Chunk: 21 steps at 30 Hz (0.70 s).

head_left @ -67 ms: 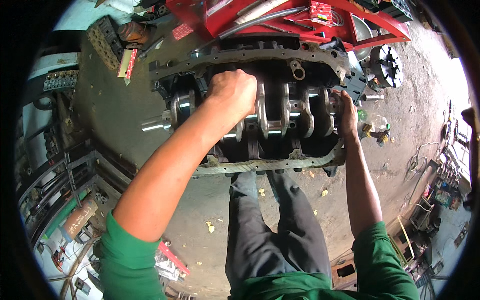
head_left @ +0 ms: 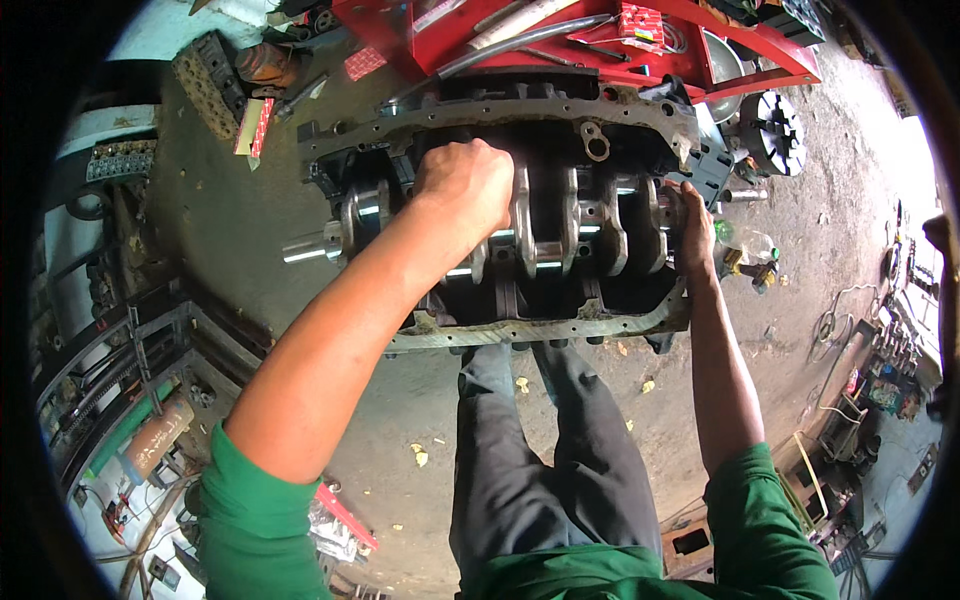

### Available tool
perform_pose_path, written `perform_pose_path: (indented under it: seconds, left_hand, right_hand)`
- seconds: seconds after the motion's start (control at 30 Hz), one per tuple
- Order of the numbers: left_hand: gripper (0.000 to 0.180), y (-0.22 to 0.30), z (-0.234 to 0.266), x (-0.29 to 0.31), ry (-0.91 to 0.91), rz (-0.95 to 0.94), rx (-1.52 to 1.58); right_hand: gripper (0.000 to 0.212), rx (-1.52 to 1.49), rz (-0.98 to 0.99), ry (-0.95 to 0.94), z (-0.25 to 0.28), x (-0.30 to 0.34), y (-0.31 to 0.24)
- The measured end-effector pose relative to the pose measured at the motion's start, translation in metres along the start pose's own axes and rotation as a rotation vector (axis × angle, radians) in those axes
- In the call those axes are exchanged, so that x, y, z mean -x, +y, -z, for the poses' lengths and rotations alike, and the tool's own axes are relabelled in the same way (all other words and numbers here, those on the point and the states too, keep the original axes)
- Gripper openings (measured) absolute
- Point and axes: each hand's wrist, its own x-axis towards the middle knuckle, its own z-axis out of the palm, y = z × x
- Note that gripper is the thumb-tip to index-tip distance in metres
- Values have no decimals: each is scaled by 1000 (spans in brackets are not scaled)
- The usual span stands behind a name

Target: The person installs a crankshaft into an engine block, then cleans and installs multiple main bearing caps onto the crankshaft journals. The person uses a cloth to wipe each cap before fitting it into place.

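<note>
While left hand (head_left: 463, 185) fists on crankshaft (head_left: 540, 225) and right hand (head_left: 693, 228) grips its end, dirty concrete floor (head_left: 220, 220) lies below, red-white box (head_left: 255, 127) left of them.

Person is wearing a green short-sleeved shirt; both sleeves are ending above the elbow, left sleeve (head_left: 255, 520) showing at the near left, right sleeve (head_left: 770, 520) at the near right. Green shirt front (head_left: 600, 575) is showing along the near edge. Forearms are staying bare, no gloves, no watch, no rings visible on left hand (head_left: 463, 185) or right hand (head_left: 695, 225). Legs are wearing dark grey trousers (head_left: 545, 460), plain fabric, creasing lengthwise. Shoes are not showing.
</note>
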Motion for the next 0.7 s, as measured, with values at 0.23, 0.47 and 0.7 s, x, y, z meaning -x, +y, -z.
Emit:
perform_pose_path:
  seconds: [0.23,0.47,0.7]
  left_hand:
    - [24,0,-8,-3,30,-73,-40]
    - [19,-6,5,-12,10,-66,-35]
    - [20,-9,20,-10,-123,-101,-2]
  right_hand:
    - [54,62,-22,30,4,0,2]
    - [54,3,-13,-4,4,-2,4]
    - [55,-26,-14,14,5,-4,9]
